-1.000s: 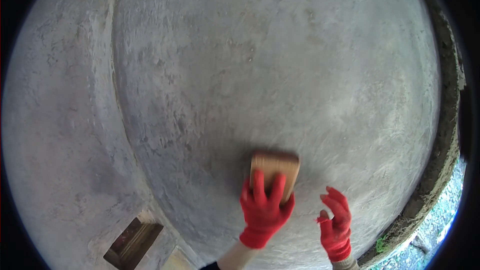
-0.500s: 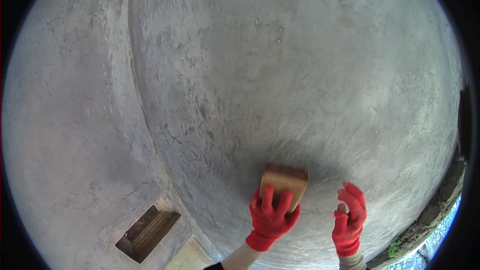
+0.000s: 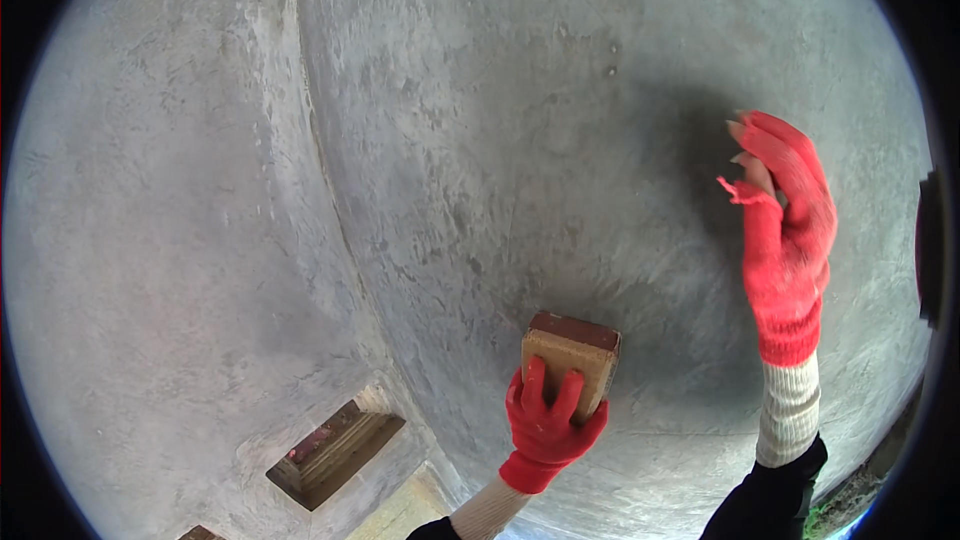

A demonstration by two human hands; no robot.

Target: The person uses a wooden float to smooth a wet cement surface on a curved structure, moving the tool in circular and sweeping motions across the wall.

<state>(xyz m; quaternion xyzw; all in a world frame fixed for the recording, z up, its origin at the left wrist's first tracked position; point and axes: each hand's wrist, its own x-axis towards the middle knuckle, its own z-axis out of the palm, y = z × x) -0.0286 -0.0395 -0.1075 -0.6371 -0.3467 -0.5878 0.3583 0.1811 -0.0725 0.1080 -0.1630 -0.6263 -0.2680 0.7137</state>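
Note:
My left hand (image 3: 545,425), in a red glove, grips a small rectangular wooden block (image 3: 570,355) and presses it flat against a grey plastered wall (image 3: 520,120) at the lower middle. My right hand (image 3: 785,225), also in a red glove with a pale cuff, is raised at the right. Its fingers are loosely curled and hold nothing, and it sits close to the wall surface. A dark shadow lies on the plaster beside it.
An inner corner (image 3: 330,200) of the wall runs down the left of centre to a second plastered face (image 3: 150,240). A rectangular recessed opening (image 3: 335,450) sits low in that face. A strip of ground with greenery (image 3: 850,510) shows at the bottom right.
My right hand has risen from beside the block to well above it. My left hand and the block stay low on the wall, and the view has shifted so the corner lies further right.

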